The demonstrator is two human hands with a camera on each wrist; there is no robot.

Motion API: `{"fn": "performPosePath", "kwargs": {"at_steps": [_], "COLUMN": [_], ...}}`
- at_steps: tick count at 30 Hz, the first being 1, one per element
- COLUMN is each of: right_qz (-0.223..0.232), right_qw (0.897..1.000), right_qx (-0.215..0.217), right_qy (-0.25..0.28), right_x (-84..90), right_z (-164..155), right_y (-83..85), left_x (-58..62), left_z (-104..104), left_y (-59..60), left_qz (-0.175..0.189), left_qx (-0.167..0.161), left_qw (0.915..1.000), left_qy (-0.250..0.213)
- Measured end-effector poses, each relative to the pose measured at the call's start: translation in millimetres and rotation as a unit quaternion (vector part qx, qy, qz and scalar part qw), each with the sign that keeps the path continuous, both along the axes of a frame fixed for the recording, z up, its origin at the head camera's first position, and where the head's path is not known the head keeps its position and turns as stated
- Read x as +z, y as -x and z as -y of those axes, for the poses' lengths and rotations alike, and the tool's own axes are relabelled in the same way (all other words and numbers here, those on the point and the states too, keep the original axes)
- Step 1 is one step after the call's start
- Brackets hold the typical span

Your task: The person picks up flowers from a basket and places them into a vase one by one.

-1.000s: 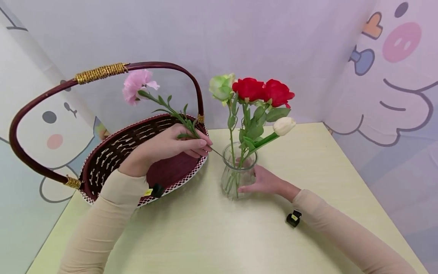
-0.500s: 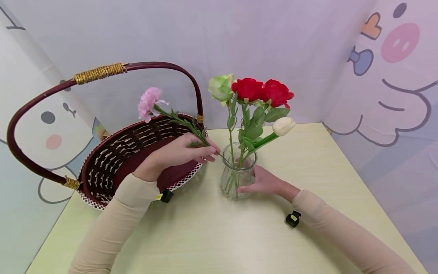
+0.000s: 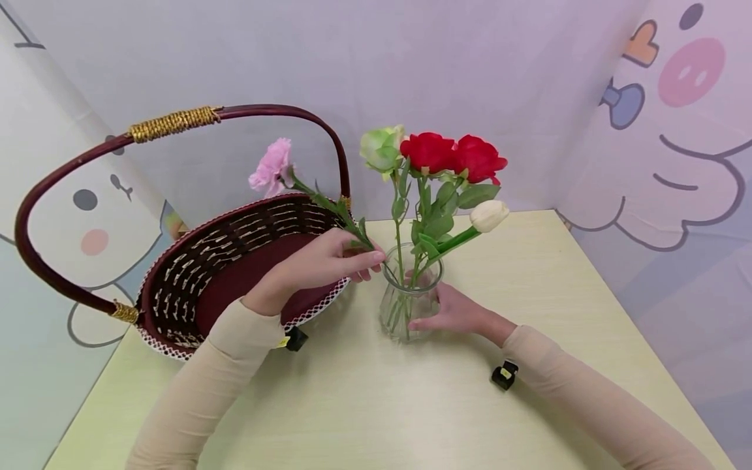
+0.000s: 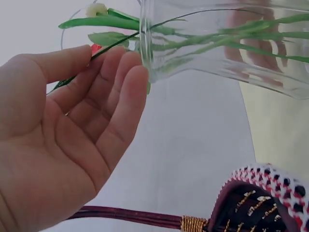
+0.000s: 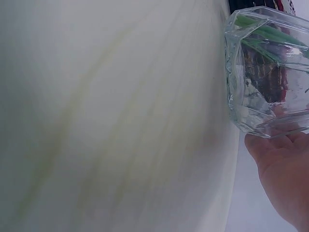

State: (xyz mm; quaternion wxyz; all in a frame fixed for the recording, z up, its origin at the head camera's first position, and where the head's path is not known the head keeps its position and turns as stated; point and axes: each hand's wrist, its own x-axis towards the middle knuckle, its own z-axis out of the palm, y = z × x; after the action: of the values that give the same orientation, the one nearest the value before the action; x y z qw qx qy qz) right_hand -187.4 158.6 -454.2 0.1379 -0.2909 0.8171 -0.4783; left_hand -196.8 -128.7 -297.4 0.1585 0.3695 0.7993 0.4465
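Note:
My left hand (image 3: 317, 264) pinches the stem of a pink carnation (image 3: 273, 168) between thumb and fingertips, close to the rim of a clear glass vase (image 3: 390, 316). In the left wrist view, the thin dark stem (image 4: 166, 20) runs past the fingertips through the vase mouth. The bloom leans left over the basket. My right hand (image 3: 455, 313) holds the vase from the right, thumb on the front. Standing in the vase are a pale green rose (image 3: 380, 150), two red roses (image 3: 427, 153) and a white tulip (image 3: 489, 216) that tilts right.
A dark woven basket (image 3: 176, 284) with a tall handle (image 3: 176, 124) and lace-trimmed rim stands left of the vase. The pale wooden table (image 3: 411, 411) meets curtains (image 3: 470, 59) printed with cartoon figures. Small black devices (image 3: 504, 375) sit by both wrists.
The left hand has moved right and slightly down to the vase rim with the carnation, and the stem's end has gone further inside. The right hand and vase have stayed put.

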Motion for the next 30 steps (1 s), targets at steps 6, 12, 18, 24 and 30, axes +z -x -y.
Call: {"fn": "performPosePath", "kwargs": {"at_steps": [6,12,18,24,30], "right_qz": [-0.005,-0.002,-0.004,0.011,0.012], "right_qw": [1.0,1.0,1.0,1.0,1.0], "right_qx": [0.001,0.004,0.005,0.001,0.003], "right_qy": [-0.005,-0.008,-0.021,-0.022,-0.012], "right_x": [-2.0,-1.6,0.6,3.4,-0.1], "right_z": [0,-1,-2,-3,-2], "right_y": [0.6,0.9,2.3,1.9,0.9], "left_x": [-1.3,-9.5,-26.3,-31.8,-34.3], "left_z": [-15,-34,-50,-55,-56], "left_y": [-0.9,-6.6,-9.4,-9.8,-11.0], "left_qz": [-0.027,-0.104,-0.153,-0.108,-0.093], "left_qx": [0.017,0.07,0.124,0.135,0.125], "left_qw": [0.9989,0.989,0.9755,0.982,0.9837], "left_qy": [0.035,0.079,0.098,0.076,0.089]}}
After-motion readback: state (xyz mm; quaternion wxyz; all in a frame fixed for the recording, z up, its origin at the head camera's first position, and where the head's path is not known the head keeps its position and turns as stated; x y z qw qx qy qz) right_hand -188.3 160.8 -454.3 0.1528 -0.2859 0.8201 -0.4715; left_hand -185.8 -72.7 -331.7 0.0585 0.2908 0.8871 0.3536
